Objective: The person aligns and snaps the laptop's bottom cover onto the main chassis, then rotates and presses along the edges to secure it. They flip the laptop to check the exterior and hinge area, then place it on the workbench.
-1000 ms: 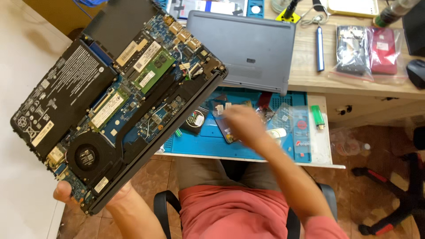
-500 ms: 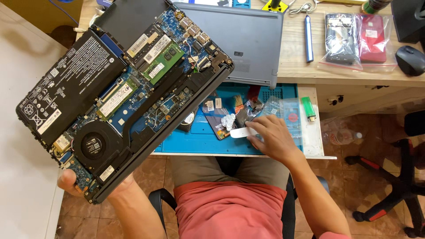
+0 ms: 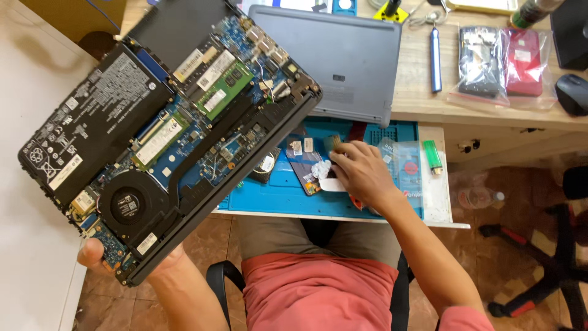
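Observation:
My left hand (image 3: 98,254) grips the near corner of an opened laptop (image 3: 165,141) and holds it up tilted, its underside facing me. A black battery, a round fan, green memory sticks and a blue board show inside. My right hand (image 3: 361,171) rests low on the blue work mat (image 3: 269,193). Its fingers are curled on a small white piece (image 3: 323,171) beside some small cards. Whether that piece is lifted off the mat is hidden by the fingers.
A grey laptop cover (image 3: 343,61) lies on the wooden desk behind the mat. A blue pen tool (image 3: 435,58), bagged dark and red devices (image 3: 508,61) and a black mouse (image 3: 572,93) are at the right. A green lighter (image 3: 432,156) sits on the mat's right edge. A chair base (image 3: 551,270) stands on the floor.
My right hand moved down and left across the mat and closed its fingers over the small white piece. The laptop stays raised in my left hand.

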